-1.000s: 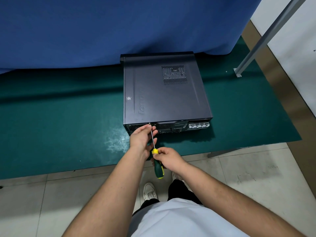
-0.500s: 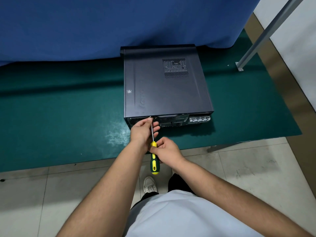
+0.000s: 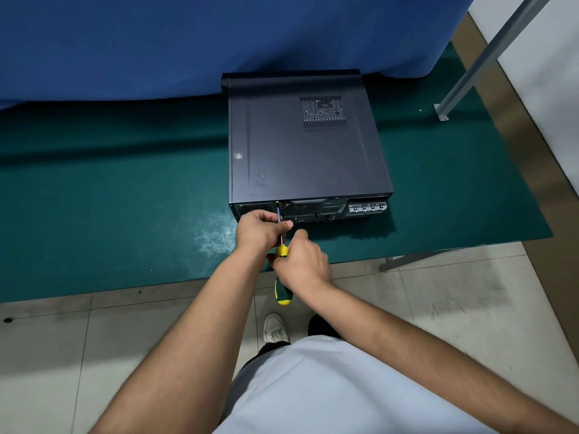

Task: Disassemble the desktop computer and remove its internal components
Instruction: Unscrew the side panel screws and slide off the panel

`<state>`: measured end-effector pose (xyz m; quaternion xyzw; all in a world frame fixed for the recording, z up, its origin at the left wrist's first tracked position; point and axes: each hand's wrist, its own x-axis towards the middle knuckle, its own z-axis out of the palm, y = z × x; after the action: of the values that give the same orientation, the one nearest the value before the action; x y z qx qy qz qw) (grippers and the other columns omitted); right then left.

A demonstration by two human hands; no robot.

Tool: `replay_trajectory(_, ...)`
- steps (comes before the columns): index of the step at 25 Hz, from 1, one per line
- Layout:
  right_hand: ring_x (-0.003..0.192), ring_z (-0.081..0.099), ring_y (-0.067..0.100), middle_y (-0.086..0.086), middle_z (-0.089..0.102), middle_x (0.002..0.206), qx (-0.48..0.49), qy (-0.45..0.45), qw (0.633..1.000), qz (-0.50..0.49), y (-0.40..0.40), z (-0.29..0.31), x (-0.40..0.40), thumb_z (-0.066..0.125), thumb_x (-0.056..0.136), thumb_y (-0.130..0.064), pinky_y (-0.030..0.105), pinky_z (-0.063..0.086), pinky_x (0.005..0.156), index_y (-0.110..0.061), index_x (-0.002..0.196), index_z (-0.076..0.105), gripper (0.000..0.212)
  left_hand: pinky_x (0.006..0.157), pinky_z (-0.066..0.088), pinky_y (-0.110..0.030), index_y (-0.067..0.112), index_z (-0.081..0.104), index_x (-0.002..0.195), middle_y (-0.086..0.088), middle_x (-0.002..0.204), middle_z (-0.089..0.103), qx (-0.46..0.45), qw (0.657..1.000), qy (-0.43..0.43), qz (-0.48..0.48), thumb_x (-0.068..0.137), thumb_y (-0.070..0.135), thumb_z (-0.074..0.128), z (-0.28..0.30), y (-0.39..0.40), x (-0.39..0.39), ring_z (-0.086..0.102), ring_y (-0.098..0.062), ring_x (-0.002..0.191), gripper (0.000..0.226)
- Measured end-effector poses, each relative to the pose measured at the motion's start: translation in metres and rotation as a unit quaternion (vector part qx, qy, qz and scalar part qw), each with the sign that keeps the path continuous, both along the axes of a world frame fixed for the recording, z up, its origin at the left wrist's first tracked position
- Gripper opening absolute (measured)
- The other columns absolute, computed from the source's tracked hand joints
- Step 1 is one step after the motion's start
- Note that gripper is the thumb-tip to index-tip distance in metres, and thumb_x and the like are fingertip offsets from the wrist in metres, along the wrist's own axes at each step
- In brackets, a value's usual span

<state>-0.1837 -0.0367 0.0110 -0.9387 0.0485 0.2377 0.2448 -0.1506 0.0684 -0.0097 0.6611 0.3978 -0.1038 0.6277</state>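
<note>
**Right hand has slid up the screwdriver; cover screw not yet out**

I see the desktop computer (image 3: 308,142) lying flat on the green mat (image 3: 109,189), its rear panel facing me and its cover fully on. The screwdriver (image 3: 281,245) runs from my side up to the top edge of that rear panel, its tip at what I take to be a cover screw, though the screw itself is too small for me to make out.

My left hand (image 3: 261,230) is curled round the metal shaft close to the panel, pinching it to steady it. My right hand (image 3: 302,266) wraps the yellow-and-green handle near its collar, with the butt of the handle sticking out below the wrist.

What has changed over the last second: the right hand has travelled up the handle, from gripping near its lower end to gripping at the collar, so more of the butt is now exposed. The left hand has stayed on the shaft and the tip has kept its place at the panel. I read that as a re-grip between turns, so I judge the unscrewing is under way. Nothing inside the case has been reached yet.
</note>
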Motion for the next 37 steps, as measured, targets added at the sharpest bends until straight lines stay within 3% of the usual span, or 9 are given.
replay_trajectory(5, 0.084, 0.064, 0.024, 0.003, 0.070, 0.091, 0.242, 0.166, 0.953, -0.081, -0.009, -0.006, 0.000, 0.070, 0.090, -0.047, 0.035, 0.046, 0.071, -0.016, 0.103, 0.055, 0.037, 0.052, 0.054, -0.027, 0.006, 0.063, 0.083, -0.012, 0.065, 0.067, -0.047, 0.999, -0.007, -0.003, 0.085, 0.003, 0.079, 0.005, 0.006, 0.001, 0.063, -0.017, 0.048, 0.017)
replay_trajectory(10, 0.084, 0.071, 0.026, 0.017, 0.072, 0.100, 0.543, 0.429, 0.692, -0.205, -0.035, -0.015, -0.012, 0.050, 0.102, -0.025, 0.043, 0.058, 0.086, -0.002, 0.115, 0.066, 0.031, 0.052, 0.057, -0.026, 0.001, 0.060, 0.093, -0.015, 0.072, 0.064, -0.133, 0.991, -0.016, -0.004, 0.091, -0.002, 0.071, 0.013, 0.010, -0.001, 0.063, -0.019, 0.050, 0.011)
replay_trajectory(12, 0.082, 0.071, 0.026, 0.019, 0.073, 0.100, 0.551, 0.403, 0.705, -0.189, -0.036, -0.017, -0.013, 0.055, 0.101, -0.018, 0.038, 0.061, 0.078, -0.002, 0.111, 0.065, 0.022, 0.057, 0.060, -0.027, -0.003, 0.062, 0.098, -0.018, 0.078, 0.067, -0.169, 0.985, -0.015, 0.006, 0.094, -0.004, 0.067, 0.015, 0.011, -0.002, 0.068, -0.021, 0.057, 0.006)
replay_trajectory(17, 0.070, 0.070, 0.012, 0.003, 0.075, 0.079, 0.350, 0.222, 0.900, -0.137, -0.019, -0.018, -0.016, 0.088, 0.078, -0.033, 0.028, 0.052, 0.067, -0.014, 0.095, 0.058, 0.040, 0.067, 0.064, -0.032, -0.006, 0.064, 0.107, -0.019, 0.084, 0.075, -0.226, 0.974, -0.017, 0.008, 0.103, -0.005, 0.047, 0.015, 0.011, -0.005, 0.076, -0.025, 0.074, 0.018)
replay_trajectory(20, 0.085, 0.068, 0.024, 0.009, 0.070, 0.090, 0.254, 0.158, 0.947, -0.120, -0.013, -0.020, -0.013, 0.085, 0.074, -0.042, 0.034, 0.046, 0.071, -0.016, 0.088, 0.055, 0.042, 0.064, 0.058, -0.031, 0.007, 0.065, 0.101, -0.009, 0.082, 0.074, -0.163, 0.986, 0.007, -0.038, 0.095, 0.012, 0.070, 0.014, 0.007, -0.009, 0.071, -0.019, 0.070, 0.009)
replay_trajectory(23, 0.077, 0.062, 0.022, 0.006, 0.063, 0.085, 0.296, 0.221, 0.919, -0.139, -0.016, -0.016, -0.011, 0.077, 0.085, -0.039, 0.035, 0.051, 0.074, -0.014, 0.104, 0.061, 0.035, 0.055, 0.056, -0.026, 0.011, 0.062, 0.083, -0.004, 0.066, 0.067, -0.089, 0.995, 0.022, -0.036, 0.077, 0.012, 0.089, 0.009, 0.003, -0.008, 0.062, -0.015, 0.054, 0.028)
replay_trajectory(29, 0.071, 0.065, 0.021, 0.008, 0.068, 0.084, 0.512, 0.403, 0.730, -0.205, -0.032, -0.001, -0.009, 0.052, 0.102, -0.027, 0.034, 0.057, 0.071, -0.010, 0.106, 0.060, 0.019, 0.055, 0.059, -0.028, 0.003, 0.067, 0.090, -0.015, 0.079, 0.074, -0.159, 0.986, 0.021, -0.051, 0.091, -0.001, 0.071, 0.011, 0.018, -0.008, 0.075, -0.019, 0.064, 0.006)
replay_trajectory(34, 0.071, 0.066, 0.022, 0.013, 0.071, 0.087, 0.495, 0.371, 0.760, -0.198, -0.028, -0.004, -0.018, 0.048, 0.107, -0.028, 0.033, 0.054, 0.068, -0.004, 0.109, 0.061, 0.027, 0.075, 0.062, -0.035, 0.003, 0.064, 0.114, -0.016, 0.096, 0.078, -0.203, 0.977, 0.007, -0.069, 0.101, -0.006, 0.049, 0.012, 0.021, -0.007, 0.077, -0.026, 0.088, 0.021)
replay_trajectory(37, 0.062, 0.067, 0.018, 0.011, 0.073, 0.076, 0.478, 0.303, 0.796, -0.214, -0.022, -0.008, -0.020, 0.063, 0.101, -0.020, 0.028, 0.057, 0.057, -0.007, 0.099, 0.058, 0.014, 0.076, 0.057, -0.034, 0.011, 0.065, 0.106, -0.008, 0.097, 0.078, -0.181, 0.980, 0.011, -0.086, 0.095, 0.013, 0.069, 0.014, 0.015, -0.011, 0.076, -0.023, 0.086, 0.011)
